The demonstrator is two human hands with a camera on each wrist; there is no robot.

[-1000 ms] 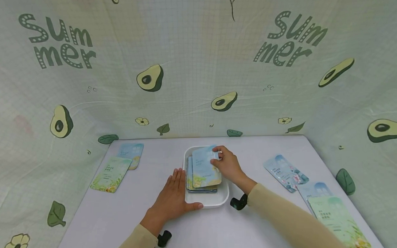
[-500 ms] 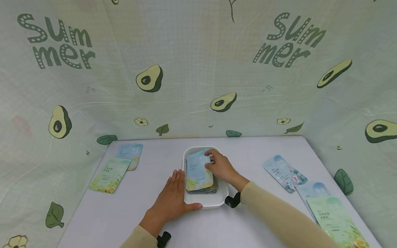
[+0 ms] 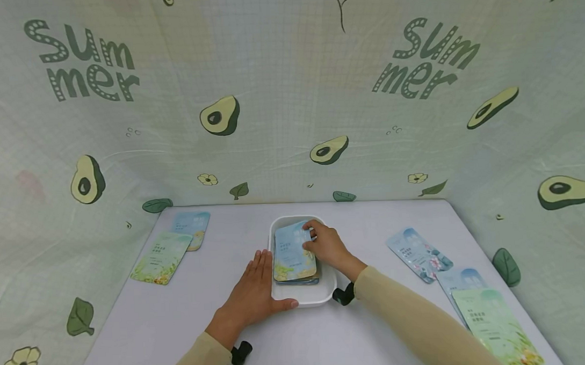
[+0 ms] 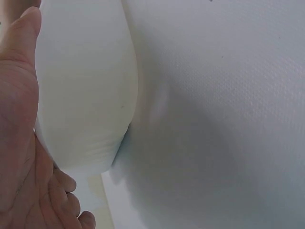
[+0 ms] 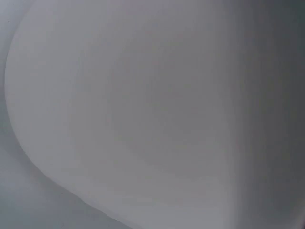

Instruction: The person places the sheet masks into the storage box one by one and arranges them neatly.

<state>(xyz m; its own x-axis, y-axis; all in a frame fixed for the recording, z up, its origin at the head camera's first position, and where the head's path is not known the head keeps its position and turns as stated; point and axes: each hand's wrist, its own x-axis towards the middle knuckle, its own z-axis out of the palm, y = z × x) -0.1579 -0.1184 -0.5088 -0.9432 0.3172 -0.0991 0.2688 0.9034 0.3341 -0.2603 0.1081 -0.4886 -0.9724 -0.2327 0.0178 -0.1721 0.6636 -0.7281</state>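
Note:
In the head view a white tray [image 3: 328,291] holds a small stack of flat sheet mask packets [image 3: 309,281]. On top lies a light blue sheet mask packet [image 3: 292,252] with yellow-green flowers printed low on it. My right hand [image 3: 326,246] pinches this packet at its right edge. My left hand [image 3: 252,288] lies along the tray's left side, fingers straight, thumb at the near corner. The left wrist view shows the left palm [image 4: 19,138] against the tray's outer wall [image 4: 86,81]. A pale, blurred surface fills the right wrist view, without fingers.
On the table's left lie a green packet [image 3: 162,257] and a blue packet [image 3: 197,223] partly under it. To the right are a blue floral packet [image 3: 418,253], a pale blue packet [image 3: 462,278] and a green packet [image 3: 495,320] overlapping that one. A printed cloth [image 3: 280,97] hangs behind.
My right hand has brought the top blue packet left and down onto the stack, then shifted it very slightly right. The left hand has stayed against the tray.

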